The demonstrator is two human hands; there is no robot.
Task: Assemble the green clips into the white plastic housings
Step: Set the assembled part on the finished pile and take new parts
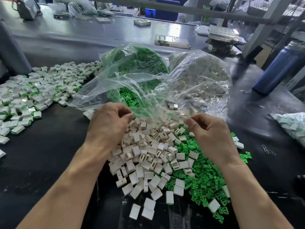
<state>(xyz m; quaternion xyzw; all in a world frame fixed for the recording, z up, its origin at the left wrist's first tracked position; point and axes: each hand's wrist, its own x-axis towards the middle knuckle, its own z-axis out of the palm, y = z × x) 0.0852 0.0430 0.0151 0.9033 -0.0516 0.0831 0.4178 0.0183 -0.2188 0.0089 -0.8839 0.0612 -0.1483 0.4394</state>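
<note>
A heap of loose white plastic housings (148, 156) lies on the black table in front of me, overlapping a spread of green clips (203, 176) on its right. My left hand (109, 124) and my right hand (209, 129) both pinch the lower edge of a clear plastic bag (189, 90) that holds more white housings. A second clear bag of green clips (138, 63) stands behind it to the left, its mouth spilling clips (130, 98).
A wide pile of assembled white-and-green pieces (36, 91) covers the table's left side. Another bag of pieces (293, 124) lies at the right edge, paper clips (268, 150) near it. A blue bottle (279, 70) stands right; trays (171, 40) lie on the grey bench behind.
</note>
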